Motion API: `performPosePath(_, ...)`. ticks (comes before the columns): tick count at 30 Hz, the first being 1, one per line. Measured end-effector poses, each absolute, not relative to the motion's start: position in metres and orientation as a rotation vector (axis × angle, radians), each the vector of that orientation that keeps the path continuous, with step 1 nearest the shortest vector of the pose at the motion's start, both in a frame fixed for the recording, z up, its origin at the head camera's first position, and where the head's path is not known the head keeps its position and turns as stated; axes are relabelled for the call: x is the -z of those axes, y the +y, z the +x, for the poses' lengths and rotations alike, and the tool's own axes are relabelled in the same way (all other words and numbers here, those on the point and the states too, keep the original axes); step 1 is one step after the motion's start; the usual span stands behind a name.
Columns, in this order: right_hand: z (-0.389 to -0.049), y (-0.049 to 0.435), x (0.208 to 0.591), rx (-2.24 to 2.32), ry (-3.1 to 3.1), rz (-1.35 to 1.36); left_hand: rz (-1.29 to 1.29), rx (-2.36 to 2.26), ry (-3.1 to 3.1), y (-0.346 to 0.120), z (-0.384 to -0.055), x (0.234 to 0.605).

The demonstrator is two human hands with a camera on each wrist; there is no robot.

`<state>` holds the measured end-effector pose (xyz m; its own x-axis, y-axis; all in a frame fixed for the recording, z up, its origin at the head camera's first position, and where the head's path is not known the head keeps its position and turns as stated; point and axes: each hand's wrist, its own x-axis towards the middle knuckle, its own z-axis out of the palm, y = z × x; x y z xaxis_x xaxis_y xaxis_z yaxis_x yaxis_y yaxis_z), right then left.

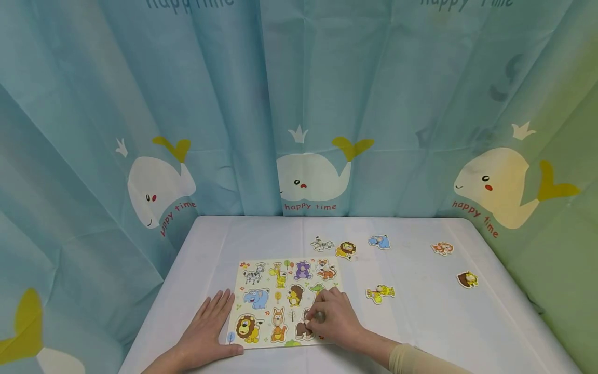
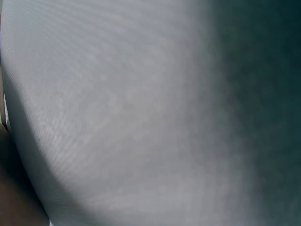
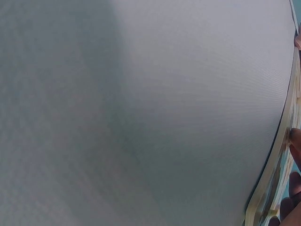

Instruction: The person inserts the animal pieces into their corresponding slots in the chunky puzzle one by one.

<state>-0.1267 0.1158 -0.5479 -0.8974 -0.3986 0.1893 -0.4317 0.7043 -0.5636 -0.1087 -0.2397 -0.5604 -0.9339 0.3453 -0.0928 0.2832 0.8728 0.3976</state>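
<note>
Brown animal-shaped puzzle piece (image 1: 304, 333) at lower right of rectangular cream animal-print puzzle board (image 1: 267, 326) on white bench (image 1: 420, 311); right hand (image 1: 337, 318) pinches it, left hand (image 1: 204, 328) fingers apart at board's left edge.

Close-fitting pale beige fabric sleeve (image 1: 413, 359), lightly creased, ends partway along the right forearm (image 1: 377, 347); right hand (image 1: 335, 318) and left hand (image 1: 205, 328) bare.

the right grip (image 1: 335, 318) partly hides a brown animal (image 1: 304, 333) and a green animal (image 1: 316, 287).
</note>
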Motion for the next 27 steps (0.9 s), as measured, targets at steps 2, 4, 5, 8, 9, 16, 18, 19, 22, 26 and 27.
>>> performPosePath(2,-0.1271,0.1161,0.5488,-0.963,-2.851,0.697,0.480,-0.578,2.870,-0.2395,-0.1092,0.5593)
performPosePath(4,-0.1275,0.1165,0.5497,-0.963,-2.854,0.695,0.477,-0.583,2.863,-0.2393,-0.1095,0.5583)
performPosePath(5,-0.1277,0.1166,0.5500,-0.958,-2.857,0.693,0.475,-0.585,2.861,-0.2393,-0.1097,0.5582)
performPosePath(8,-0.1282,0.1167,0.5499,-0.948,-2.874,0.689,0.474,-0.591,2.865,-0.2393,-0.1095,0.5580)
performPosePath(9,-0.1284,0.1165,0.5495,-0.947,-2.880,0.688,0.476,-0.593,2.868,-0.2393,-0.1094,0.5582)
performPosePath(16,-0.1288,0.1157,0.5451,-0.906,-2.910,0.684,0.486,-0.600,2.899,-0.2401,-0.1092,0.5622)
performPosePath(18,-0.1288,0.1156,0.5445,-0.898,-2.910,0.688,0.486,-0.595,2.907,-0.2406,-0.1090,0.5630)
performPosePath(19,-0.1289,0.1156,0.5444,-0.894,-2.912,0.689,0.482,-0.587,2.906,-0.2407,-0.1090,0.5631)
performPosePath(22,-0.1296,0.1160,0.5447,-0.877,-2.916,0.690,0.471,-0.604,2.888,-0.2404,-0.1092,0.5610)
performPosePath(26,-0.1299,0.1161,0.5442,-0.869,-2.912,0.700,0.450,-0.629,2.848,-0.2391,-0.1099,0.5567)
performPosePath(27,-0.1299,0.1161,0.5440,-0.869,-2.913,0.701,0.444,-0.624,2.841,-0.2388,-0.1101,0.5558)
